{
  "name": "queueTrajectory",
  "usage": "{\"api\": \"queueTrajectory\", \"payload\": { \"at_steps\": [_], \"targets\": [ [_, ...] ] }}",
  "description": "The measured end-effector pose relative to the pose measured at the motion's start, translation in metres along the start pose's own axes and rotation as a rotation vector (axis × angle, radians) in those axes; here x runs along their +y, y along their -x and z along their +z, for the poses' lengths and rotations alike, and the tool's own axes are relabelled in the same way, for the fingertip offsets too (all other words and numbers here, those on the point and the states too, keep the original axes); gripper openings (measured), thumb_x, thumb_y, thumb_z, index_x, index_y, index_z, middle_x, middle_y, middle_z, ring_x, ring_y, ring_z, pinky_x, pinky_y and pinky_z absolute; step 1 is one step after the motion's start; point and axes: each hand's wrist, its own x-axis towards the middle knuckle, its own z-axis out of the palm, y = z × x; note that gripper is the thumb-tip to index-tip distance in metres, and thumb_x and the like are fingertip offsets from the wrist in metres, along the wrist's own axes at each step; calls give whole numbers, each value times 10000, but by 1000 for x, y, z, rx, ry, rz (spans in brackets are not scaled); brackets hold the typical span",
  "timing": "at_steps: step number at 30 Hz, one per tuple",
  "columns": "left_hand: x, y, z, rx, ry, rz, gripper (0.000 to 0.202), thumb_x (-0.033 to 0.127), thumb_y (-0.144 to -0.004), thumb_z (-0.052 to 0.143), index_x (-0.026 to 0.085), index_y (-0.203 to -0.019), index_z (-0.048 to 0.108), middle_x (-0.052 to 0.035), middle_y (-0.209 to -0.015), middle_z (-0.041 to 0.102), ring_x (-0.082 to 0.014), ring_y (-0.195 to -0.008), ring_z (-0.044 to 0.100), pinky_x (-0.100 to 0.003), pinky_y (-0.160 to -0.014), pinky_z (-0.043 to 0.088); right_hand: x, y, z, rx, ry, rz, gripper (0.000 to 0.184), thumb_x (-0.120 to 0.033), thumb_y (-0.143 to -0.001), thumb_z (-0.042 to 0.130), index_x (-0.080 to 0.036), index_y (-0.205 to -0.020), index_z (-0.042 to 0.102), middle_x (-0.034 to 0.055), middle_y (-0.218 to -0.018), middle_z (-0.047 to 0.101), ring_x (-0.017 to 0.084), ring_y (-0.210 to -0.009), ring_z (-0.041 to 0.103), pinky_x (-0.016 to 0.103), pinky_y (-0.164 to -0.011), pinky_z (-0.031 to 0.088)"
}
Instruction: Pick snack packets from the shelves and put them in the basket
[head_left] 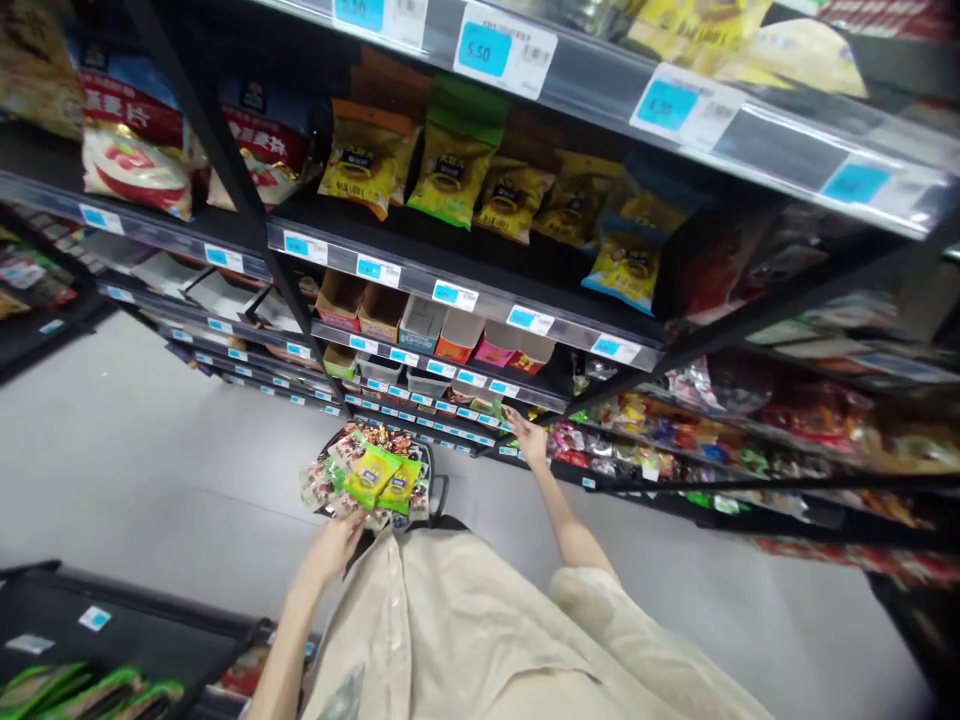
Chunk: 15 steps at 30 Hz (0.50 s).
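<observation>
Green and yellow snack pkts (382,478) top a heaped basket (430,468), low in the centre of my view, on the floor just near the bottom shelves. I see the left hand (337,545) at the near-left edge of that heap, fingers touching the pkts there. It's too small & blurred to say if it grips one or just rests, so I can't tell how wide it is. The right hand (529,438) is stretched far & right of the basket, arm straight, at the front rail of a low shelf (465,440) w/ blue price tags. Its fingertips meet something small & pale at the shelf edge; whether they pinch it I can't tell. A beige shirt (465,630) fills the near foreground btwn both arms. Higher up hang orange, green & yellow bags (457,165), w/ a row of open cardboard boxes (420,320) one level down. Right of the right hand, mixed sweets (652,420) lie along the lower shelves. Near left, a black rack (150,620) holds green bags (90,690).
</observation>
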Motion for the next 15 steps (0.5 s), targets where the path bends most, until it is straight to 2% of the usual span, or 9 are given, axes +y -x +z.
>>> {"api": "queueTrajectory", "payload": {
  "at_steps": [2, 3, 5, 7, 11, 13, 15],
  "targets": [
    [7, 4, 22, 64, 39, -102, 432, 363, -996, 349, 197, -1127, 725, -144, -1186, 758, -309, -1072, 731, -396, -931, 555, 5, -19, 1, -47, 137, -79, 379, -363, -903, 552, -161, -1115, 792, 103, -1191, 775, 335, -1245, 659, 473, -1130, 486],
    [13, 7, 35, 95, 64, -149, 441, 369, -996, 343, 195, -1126, 727, -146, -1188, 757, -310, -1084, 727, -401, -944, 552, 6, -28, 2, -85, 255, -119, 406, -287, -927, 487, -175, -1203, 762, 82, -1277, 742, 292, -1300, 625, 436, -1172, 443],
    [30, 12, 63, 135, 111, -238, 455, 375, -997, 336, 193, -1158, 722, -148, -1217, 747, -311, -1110, 717, -410, -963, 543, 7, -47, 6, -188, 534, -171, 498, -170, -944, 387, -202, -1345, 681, 53, -1378, 686, 218, -1343, 590, 365, -1194, 404],
    [55, 18, 92, 139, 158, -299, 460, 383, -996, 344, 191, -1183, 718, -147, -1235, 740, -308, -1123, 709, -413, -975, 536, 8, -66, 13, -288, 730, -168, 530, -119, -943, 376, -205, -1392, 643, 80, -1376, 687, 207, -1333, 595, 330, -1178, 398],
    [106, 25, 140, 128, 282, -321, 435, 371, -996, 370, 194, -1125, 747, -140, -1160, 762, -280, -1080, 716, -384, -970, 531, 7, -101, 34, -405, 825, -132, 426, -151, -926, 503, -158, -1303, 702, 185, -1280, 723, 275, -1289, 625, 356, -1143, 400],
    [123, 26, 150, 106, 327, -318, 425, 364, -997, 380, 195, -1103, 755, -140, -1148, 767, -275, -1071, 717, -377, -967, 529, 5, -113, 44, -445, 826, -134, 373, -222, -918, 573, -158, -1253, 723, 193, -1300, 710, 285, -1300, 611, 365, -1139, 395],
    [130, 26, 150, 106, 326, -342, 426, 371, -1000, 382, 192, -1127, 747, -142, -1181, 759, -278, -1103, 707, -382, -986, 520, 2, -123, 50, -477, 805, -142, 368, -323, -923, 607, -147, -1222, 730, 195, -1312, 703, 279, -1287, 611, 373, -1133, 394]
  ]
}}
